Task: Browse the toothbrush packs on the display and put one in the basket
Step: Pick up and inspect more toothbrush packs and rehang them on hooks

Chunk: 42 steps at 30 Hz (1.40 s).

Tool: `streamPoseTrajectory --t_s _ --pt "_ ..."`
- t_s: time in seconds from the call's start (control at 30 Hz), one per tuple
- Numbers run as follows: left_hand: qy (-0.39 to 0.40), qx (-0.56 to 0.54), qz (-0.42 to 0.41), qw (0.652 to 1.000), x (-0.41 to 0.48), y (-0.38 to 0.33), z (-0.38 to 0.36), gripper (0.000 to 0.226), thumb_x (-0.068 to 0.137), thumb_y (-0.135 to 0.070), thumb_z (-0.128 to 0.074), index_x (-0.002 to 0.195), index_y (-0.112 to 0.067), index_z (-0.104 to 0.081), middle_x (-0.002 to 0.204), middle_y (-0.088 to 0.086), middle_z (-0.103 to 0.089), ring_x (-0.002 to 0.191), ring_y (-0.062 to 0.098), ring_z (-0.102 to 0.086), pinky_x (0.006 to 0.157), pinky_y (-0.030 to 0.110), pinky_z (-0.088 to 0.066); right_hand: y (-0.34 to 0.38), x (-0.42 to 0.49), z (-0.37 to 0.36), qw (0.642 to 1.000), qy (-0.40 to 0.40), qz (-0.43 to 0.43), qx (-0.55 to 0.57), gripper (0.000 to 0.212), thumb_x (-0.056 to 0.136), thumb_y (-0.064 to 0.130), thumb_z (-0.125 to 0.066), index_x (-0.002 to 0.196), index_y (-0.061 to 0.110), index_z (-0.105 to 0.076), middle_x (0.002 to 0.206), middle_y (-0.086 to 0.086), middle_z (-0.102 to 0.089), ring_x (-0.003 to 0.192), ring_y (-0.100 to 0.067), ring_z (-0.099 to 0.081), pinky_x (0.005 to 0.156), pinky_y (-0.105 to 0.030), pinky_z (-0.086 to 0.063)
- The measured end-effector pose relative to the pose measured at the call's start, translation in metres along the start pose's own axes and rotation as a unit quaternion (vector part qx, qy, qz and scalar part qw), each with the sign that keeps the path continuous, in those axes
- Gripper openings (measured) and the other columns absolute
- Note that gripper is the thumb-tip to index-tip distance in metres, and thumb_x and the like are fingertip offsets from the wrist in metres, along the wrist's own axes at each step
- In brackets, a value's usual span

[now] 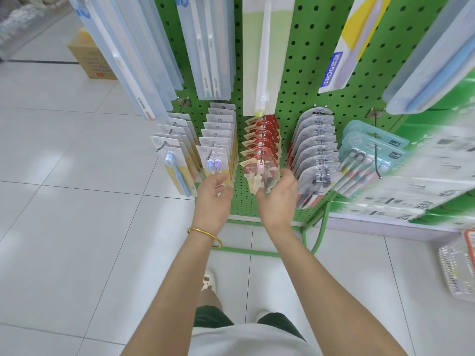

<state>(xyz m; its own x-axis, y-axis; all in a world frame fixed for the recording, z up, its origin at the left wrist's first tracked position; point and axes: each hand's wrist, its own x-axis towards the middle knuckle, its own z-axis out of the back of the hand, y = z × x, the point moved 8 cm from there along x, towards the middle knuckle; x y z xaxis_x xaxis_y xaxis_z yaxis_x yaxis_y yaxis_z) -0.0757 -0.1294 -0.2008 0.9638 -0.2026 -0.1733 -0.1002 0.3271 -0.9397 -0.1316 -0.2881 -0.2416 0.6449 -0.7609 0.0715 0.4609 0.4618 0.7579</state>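
A green pegboard display carries rows of hanging toothbrush packs. My left hand, with a gold bangle on the wrist, has its fingers on the lower end of the yellow-backed twin pack. My right hand cups the bottom of the front red-and-cream pack on the middle hook. Neither pack is off its hook. The white mesh basket sits on the floor at the far right, partly cut off by the frame edge.
More packs hang left and right, with teal multi-packs further right. Long packs hang above. A cardboard box stands on the tiled floor at the back left. My feet are below, near the stand's green base.
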Motion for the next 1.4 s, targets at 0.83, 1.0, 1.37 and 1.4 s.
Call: streamPoseTrajectory --t_s 0.83,1.0,1.37,1.4 --pt "0.107 -0.024 -0.017 0.994 0.055 0.015 0.074 0.026 0.091 0.001 -0.049 0.113 -0.009 -0.058 0.11 -0.001 -0.057 0.096 0.01 -0.054 0.096 0.04 -0.048 0.121 0.01 -0.043 0.992 0.062 0.112 -0.015 0.02 0.094 0.004 -0.045 0.101 0.004 -0.064 0.092 -0.016 -0.059 0.077 -0.032 -0.06 0.076 -0.045 -0.049" --pt "0.098 -0.018 -0.034 0.994 0.057 0.015 0.079 0.025 0.091 0.0 -0.048 0.112 -0.008 -0.059 0.097 -0.003 -0.057 0.089 0.011 -0.055 0.093 0.04 -0.049 0.134 0.005 -0.038 0.985 0.057 0.161 -0.012 0.021 0.094 0.005 -0.046 0.103 0.003 -0.065 0.091 -0.016 -0.059 0.081 -0.025 -0.053 0.074 -0.043 -0.048" --pt "0.108 0.009 -0.045 0.993 0.047 0.021 0.084 0.025 0.094 -0.013 -0.05 0.118 -0.005 -0.054 0.112 0.003 -0.055 0.099 0.012 -0.052 0.097 0.041 -0.046 0.132 -0.007 -0.029 0.983 0.075 0.165 0.005 0.02 0.096 0.006 -0.046 0.103 0.002 -0.064 0.09 -0.006 -0.061 0.085 -0.018 -0.051 0.074 -0.027 -0.037" --pt "0.118 0.01 -0.048 0.992 0.044 0.02 0.082 0.029 0.095 -0.017 -0.05 0.121 -0.004 -0.052 0.116 0.003 -0.054 0.101 0.011 -0.051 0.098 0.036 -0.045 0.133 -0.009 -0.026 0.983 0.079 0.162 0.021 0.019 0.096 0.005 -0.046 0.102 0.002 -0.063 0.086 -0.001 -0.058 0.081 -0.015 -0.05 0.072 -0.024 -0.035"
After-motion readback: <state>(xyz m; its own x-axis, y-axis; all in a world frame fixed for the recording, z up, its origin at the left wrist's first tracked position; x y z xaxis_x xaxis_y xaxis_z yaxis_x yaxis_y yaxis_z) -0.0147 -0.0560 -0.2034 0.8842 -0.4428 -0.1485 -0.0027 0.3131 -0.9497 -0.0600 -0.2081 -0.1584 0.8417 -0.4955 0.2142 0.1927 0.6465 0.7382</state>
